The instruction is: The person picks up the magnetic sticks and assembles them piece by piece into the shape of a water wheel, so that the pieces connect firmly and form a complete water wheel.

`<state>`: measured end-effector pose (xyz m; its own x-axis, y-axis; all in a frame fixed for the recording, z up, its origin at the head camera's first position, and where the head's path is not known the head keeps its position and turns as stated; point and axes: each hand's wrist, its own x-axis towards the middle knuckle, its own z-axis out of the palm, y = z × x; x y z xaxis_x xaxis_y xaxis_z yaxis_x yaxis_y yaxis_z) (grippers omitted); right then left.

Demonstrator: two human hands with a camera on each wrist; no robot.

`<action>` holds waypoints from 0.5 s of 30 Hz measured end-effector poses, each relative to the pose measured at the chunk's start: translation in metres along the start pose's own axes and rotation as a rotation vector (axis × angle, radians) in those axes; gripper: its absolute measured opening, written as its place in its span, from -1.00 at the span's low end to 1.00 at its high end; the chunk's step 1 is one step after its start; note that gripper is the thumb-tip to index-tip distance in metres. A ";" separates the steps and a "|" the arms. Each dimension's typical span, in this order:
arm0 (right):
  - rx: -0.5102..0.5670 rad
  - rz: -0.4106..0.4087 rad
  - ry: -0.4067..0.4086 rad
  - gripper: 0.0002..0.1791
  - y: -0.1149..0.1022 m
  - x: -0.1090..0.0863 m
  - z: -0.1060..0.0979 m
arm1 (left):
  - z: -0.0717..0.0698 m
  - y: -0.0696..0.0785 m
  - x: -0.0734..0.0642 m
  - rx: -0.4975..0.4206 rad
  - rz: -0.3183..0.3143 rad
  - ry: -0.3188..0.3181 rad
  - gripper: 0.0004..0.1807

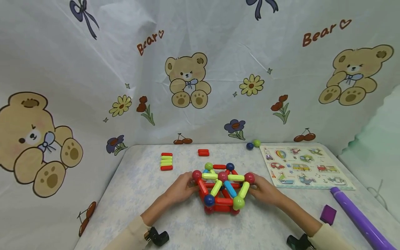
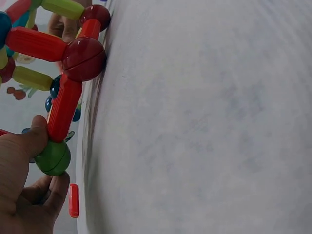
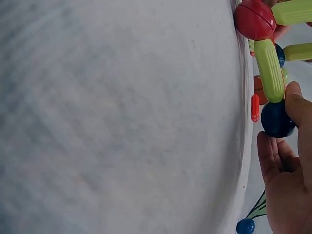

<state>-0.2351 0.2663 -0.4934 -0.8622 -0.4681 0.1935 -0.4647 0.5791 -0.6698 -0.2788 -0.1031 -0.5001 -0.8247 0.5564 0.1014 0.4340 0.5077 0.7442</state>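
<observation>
A structure of magnetic balls and sticks (image 1: 223, 176), in red, yellow-green and blue, stands between both hands at mid-table in the head view. My left hand (image 1: 181, 187) holds its left side. In the left wrist view, thumb and fingers pinch a green ball (image 2: 52, 158) at the end of a red stick (image 2: 65, 108). On the opposite side is my right hand (image 1: 264, 190). The right wrist view has it pinching a dark blue ball (image 3: 278, 119) below a yellow-green stick (image 3: 269, 70). Part of the structure's far side is hidden by its front.
Loose red and yellow-green sticks (image 1: 166, 160) lie in a row at back left, with red sticks (image 1: 203, 150) behind the structure. A blue ball (image 1: 250, 146) and green ball (image 1: 256, 143) sit beside a picture board (image 1: 282, 182). A purple cube (image 1: 328, 214) and purple tube (image 1: 359, 215) lie right.
</observation>
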 end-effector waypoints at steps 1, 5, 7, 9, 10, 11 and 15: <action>-0.015 0.002 0.014 -0.71 -0.001 -0.001 0.000 | -0.001 0.001 0.000 0.008 0.008 0.007 -0.71; -0.024 -0.004 0.042 -0.71 -0.005 -0.003 0.000 | -0.002 0.004 -0.002 0.059 0.048 0.041 -0.75; -0.025 -0.007 0.055 -0.70 -0.006 -0.004 0.001 | -0.002 0.004 -0.003 0.085 0.070 0.057 -0.77; -0.027 -0.010 0.071 -0.68 -0.008 -0.005 0.001 | -0.001 0.005 -0.004 0.107 0.087 0.070 -0.79; -0.030 -0.011 0.080 -0.67 -0.009 -0.006 0.002 | -0.001 0.006 -0.004 0.115 0.095 0.077 -0.80; -0.031 -0.011 0.090 -0.66 -0.009 -0.006 0.002 | -0.001 0.006 -0.004 0.120 0.102 0.082 -0.80; -0.026 -0.003 0.119 -0.61 -0.012 -0.008 0.003 | -0.001 0.010 -0.006 0.113 0.108 0.102 -0.80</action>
<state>-0.2223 0.2609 -0.4888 -0.8779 -0.3883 0.2803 -0.4712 0.5959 -0.6503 -0.2695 -0.1019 -0.4927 -0.8008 0.5455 0.2475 0.5557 0.5222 0.6469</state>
